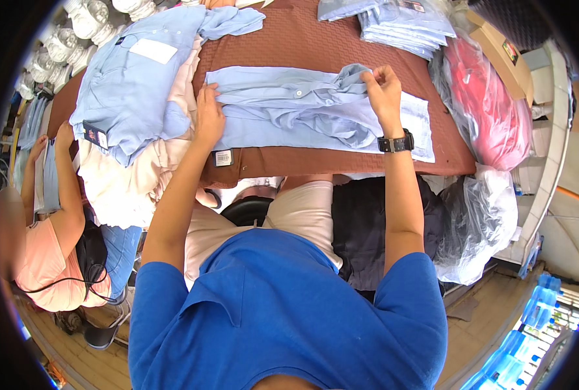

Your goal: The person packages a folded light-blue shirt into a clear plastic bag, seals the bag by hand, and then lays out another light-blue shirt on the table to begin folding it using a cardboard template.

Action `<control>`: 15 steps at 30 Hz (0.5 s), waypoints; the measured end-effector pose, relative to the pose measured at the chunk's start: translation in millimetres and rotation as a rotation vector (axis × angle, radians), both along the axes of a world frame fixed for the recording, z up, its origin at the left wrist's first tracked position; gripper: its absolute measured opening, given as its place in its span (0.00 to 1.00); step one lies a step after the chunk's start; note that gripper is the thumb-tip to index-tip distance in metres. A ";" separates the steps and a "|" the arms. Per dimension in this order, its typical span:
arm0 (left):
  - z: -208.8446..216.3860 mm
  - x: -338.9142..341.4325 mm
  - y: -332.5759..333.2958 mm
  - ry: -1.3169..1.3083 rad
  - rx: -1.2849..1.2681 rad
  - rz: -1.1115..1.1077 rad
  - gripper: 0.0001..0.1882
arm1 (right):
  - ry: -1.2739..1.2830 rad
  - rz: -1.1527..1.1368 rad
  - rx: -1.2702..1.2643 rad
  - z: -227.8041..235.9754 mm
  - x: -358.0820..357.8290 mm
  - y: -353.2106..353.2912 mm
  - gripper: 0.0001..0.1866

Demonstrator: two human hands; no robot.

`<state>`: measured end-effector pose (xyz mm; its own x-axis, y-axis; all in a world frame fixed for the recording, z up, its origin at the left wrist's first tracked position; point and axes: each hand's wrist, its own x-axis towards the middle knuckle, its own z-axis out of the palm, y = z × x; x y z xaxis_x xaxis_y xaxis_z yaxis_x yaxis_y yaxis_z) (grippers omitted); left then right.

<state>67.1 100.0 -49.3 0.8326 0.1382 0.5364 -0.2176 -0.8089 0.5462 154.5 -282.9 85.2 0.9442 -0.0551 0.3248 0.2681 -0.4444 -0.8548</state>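
A light-blue button-up shirt [289,114] lies partly folded in a long strip across the brown-covered table, its front bunched and creased along the middle. My left hand [209,116] grips its left end, the fingers closed at the edge of the cloth. At the other end, my right hand [383,96], with a dark watch on the wrist, pinches the gathered fabric near the collar [354,77]. A white tag [223,158] hangs over the table's near edge, just below the shirt's left end.
Light-blue shirts [146,71] are heaped at left over cream garments [133,175]. Bagged folded shirts [406,29] lie at the far right, beside red clothing in clear plastic [488,104] and a cardboard box [501,55]. A co-worker [55,253] handles cloth at far left.
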 end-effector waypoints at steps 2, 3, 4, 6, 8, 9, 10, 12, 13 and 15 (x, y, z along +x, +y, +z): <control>0.8 -2.2 1.1 0.035 0.015 0.009 0.17 | -0.081 0.001 0.058 2.7 -6.1 -14.3 0.11; 1.0 -2.4 0.9 0.039 0.003 0.011 0.16 | -0.121 0.005 0.087 6.1 -9.5 -18.1 0.12; 1.0 -2.5 0.3 0.043 -0.010 0.014 0.16 | -0.146 0.015 0.157 9.9 -11.8 -21.6 0.14; 1.4 -2.0 0.9 0.047 -0.011 0.031 0.15 | -0.146 -0.109 -0.006 10.9 -16.9 -25.7 0.16; 1.3 -1.2 -1.0 0.049 0.004 0.052 0.15 | -0.209 -0.201 -0.255 -3.6 -17.2 -35.3 0.16; 0.8 -0.6 -2.6 0.058 -0.020 0.038 0.15 | -0.204 -0.233 -0.394 -25.3 -19.4 -47.3 0.16; 1.2 1.4 -4.5 0.064 -0.042 0.022 0.14 | -0.199 -0.266 -0.531 -48.4 -20.7 -61.7 0.15; -0.9 2.3 1.0 0.051 -0.040 0.001 0.13 | -0.201 -0.307 -0.640 -49.8 -28.6 -55.0 0.13; -0.8 4.3 5.3 0.029 -0.018 -0.015 0.12 | -0.278 -0.275 -0.645 -47.3 -27.4 -53.1 0.13; -3.1 2.0 18.7 0.052 -0.016 -0.034 0.11 | -0.419 -0.213 -0.647 -32.1 -33.0 -39.4 0.12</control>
